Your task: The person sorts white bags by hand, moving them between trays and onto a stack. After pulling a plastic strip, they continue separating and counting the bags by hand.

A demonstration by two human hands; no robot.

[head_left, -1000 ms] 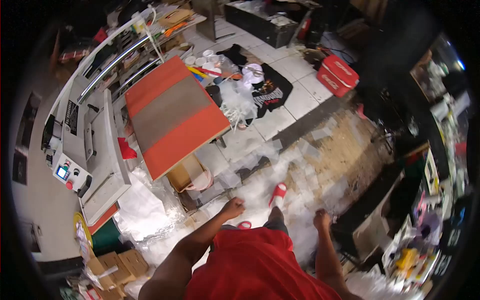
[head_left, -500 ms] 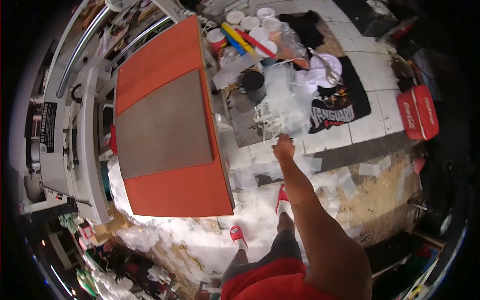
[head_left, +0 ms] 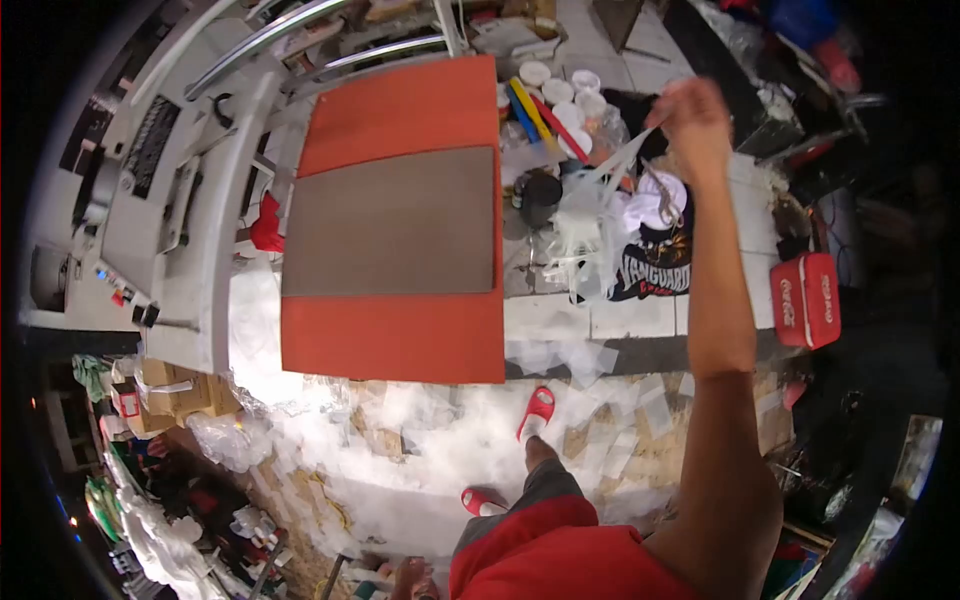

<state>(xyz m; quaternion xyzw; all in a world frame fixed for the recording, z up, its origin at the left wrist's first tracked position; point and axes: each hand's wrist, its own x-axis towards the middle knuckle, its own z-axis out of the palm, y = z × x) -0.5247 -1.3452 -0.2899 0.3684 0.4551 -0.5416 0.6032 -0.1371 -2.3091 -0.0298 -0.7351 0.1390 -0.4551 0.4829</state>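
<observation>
My right hand [head_left: 693, 118] is raised above the floor at the upper right, its fingers closed on a translucent white plastic bag [head_left: 622, 163]. The stretched plastic runs down to a loose pile of plastic bags [head_left: 583, 225]. Under and beside the pile lie a black printed cloth [head_left: 640, 272] and a white bag [head_left: 652, 205] with a grey strap. At the bottom edge a small, blurred skin-coloured shape may be my left hand [head_left: 408, 577]; its fingers cannot be made out.
A grey sheet lies on a large orange board [head_left: 395, 340] beside a white machine [head_left: 215, 230]. White lids [head_left: 563, 116] and coloured rolls [head_left: 530, 108] stand beyond. A red Coca-Cola bag [head_left: 806, 300] is at the right. Translucent squares [head_left: 600, 440] litter the floor around my red slippers [head_left: 538, 402].
My right hand has risen from the near edge of the plastic bags, moving up and right, and now pulls one bag taut. The view has shifted, and my feet have changed position.
</observation>
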